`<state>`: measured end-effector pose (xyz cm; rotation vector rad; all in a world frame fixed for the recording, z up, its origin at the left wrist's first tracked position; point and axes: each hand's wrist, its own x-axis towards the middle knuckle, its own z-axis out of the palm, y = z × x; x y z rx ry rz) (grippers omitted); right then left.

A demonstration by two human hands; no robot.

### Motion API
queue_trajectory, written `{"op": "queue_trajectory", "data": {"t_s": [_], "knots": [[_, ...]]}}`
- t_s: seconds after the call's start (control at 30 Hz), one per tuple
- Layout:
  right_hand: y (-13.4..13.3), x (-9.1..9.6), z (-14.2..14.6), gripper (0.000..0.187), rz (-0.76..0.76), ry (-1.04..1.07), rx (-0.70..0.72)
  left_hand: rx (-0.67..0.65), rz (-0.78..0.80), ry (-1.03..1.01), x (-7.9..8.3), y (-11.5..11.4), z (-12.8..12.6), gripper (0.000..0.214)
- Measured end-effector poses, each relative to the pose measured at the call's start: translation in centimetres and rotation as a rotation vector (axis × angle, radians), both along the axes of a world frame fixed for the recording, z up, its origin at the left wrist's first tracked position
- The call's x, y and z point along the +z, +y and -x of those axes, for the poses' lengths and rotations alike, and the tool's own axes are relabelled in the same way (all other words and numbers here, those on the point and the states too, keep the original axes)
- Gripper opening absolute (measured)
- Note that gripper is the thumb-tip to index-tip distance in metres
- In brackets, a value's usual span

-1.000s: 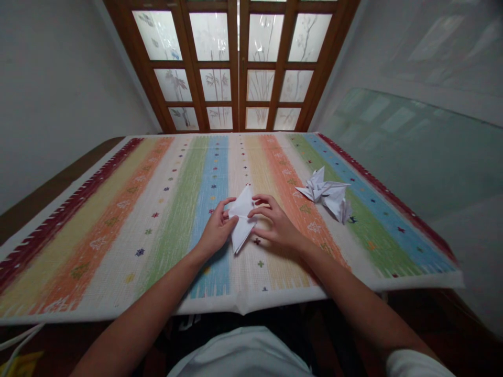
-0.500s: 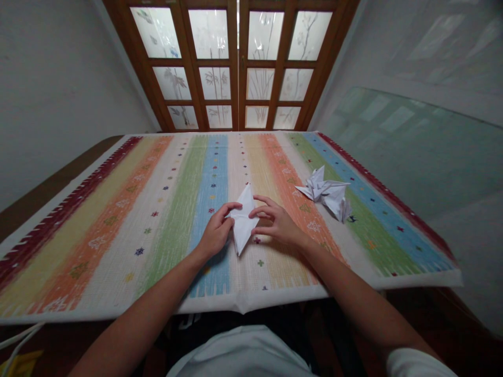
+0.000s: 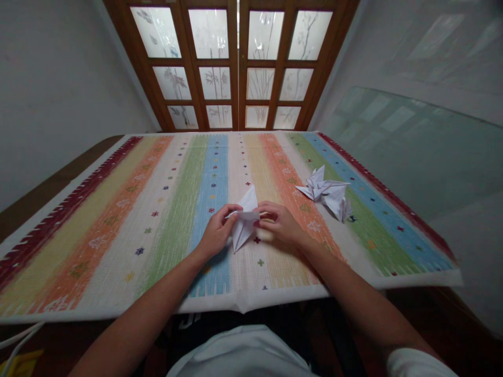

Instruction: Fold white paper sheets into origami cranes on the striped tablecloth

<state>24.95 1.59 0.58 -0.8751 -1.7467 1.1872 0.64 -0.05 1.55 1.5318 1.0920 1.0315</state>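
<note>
A folded sheet of white paper (image 3: 244,228) stands on the middle of the striped mat, a pointed diamond shape with a crosswise flap at its centre. My left hand (image 3: 216,230) pinches its left side between thumb and fingers. My right hand (image 3: 279,224) has its fingertips on the right end of the flap, gripping the paper from the other side. To the right of my right hand, out of reach of its fingers, sits a white origami crane (image 3: 324,193). Parts of the paper lie hidden behind my fingers.
The woven mat (image 3: 118,251) with coloured stripes covers a wooden table (image 3: 51,199). A glass pane (image 3: 412,157) leans at the right. Wooden doors with frosted panes (image 3: 231,63) stand beyond. A white cable (image 3: 19,337) runs at the lower left.
My right hand has moved left and its fingers have closed onto the paper. The paper's upper part has folded down into a crosswise flap. The crane has not moved.
</note>
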Motion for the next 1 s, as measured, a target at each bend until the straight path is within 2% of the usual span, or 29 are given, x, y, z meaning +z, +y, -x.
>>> {"op": "queue_trajectory", "data": {"t_s": [0.1,0.23,0.27,0.3,0.4,0.43,0.53,0.63,0.73,0.83,0.93,1.0], "knots": [[-0.2,-0.4,0.7,0.032,0.034,0.023,-0.064,-0.016,-0.019,-0.016,-0.5,0.1,-0.1,0.032],[-0.3,-0.8,1.2,0.075,0.053,0.072,-0.155,0.029,-0.034,-0.024,-0.8,0.0,-0.2,0.031],[-0.3,-0.8,1.2,0.073,0.037,0.066,-0.185,0.048,-0.070,0.002,-0.8,0.0,-0.2,0.030],[-0.3,-0.8,1.1,0.062,0.006,0.044,-0.216,0.055,-0.123,0.045,-0.8,0.0,-0.2,0.029],[-0.1,-0.5,0.8,0.014,-0.116,-0.096,-0.290,0.042,-0.313,0.225,-0.7,0.0,0.1,0.035],[0.0,-0.5,0.7,0.006,-0.148,-0.145,-0.311,0.041,-0.366,0.280,-0.7,0.0,0.1,0.041],[0.3,-0.7,0.4,0.006,-0.174,-0.257,-0.345,-0.008,-0.450,0.411,-1.1,0.1,0.3,0.048],[0.2,-1.1,0.3,0.009,-0.178,-0.404,-0.321,-0.144,-0.466,0.548,-1.7,0.0,0.4,0.027],[0.0,-1.1,0.2,0.011,-0.153,-0.544,-0.289,-0.225,-0.464,0.645,-2.1,0.0,0.4,0.023],[0.0,-0.7,-0.2,0.006,-0.209,-0.551,-0.195,-0.252,-0.472,0.677,-2.2,0.1,0.3,0.027],[0.3,-0.2,-0.6,0.019,-0.363,-0.518,-0.035,-0.262,-0.484,0.674,-2.4,0.2,0.3,0.029],[0.5,0.0,-1.0,0.022,-0.414,-0.537,0.025,-0.265,-0.495,0.672,-2.5,0.2,0.3,0.031]]}}
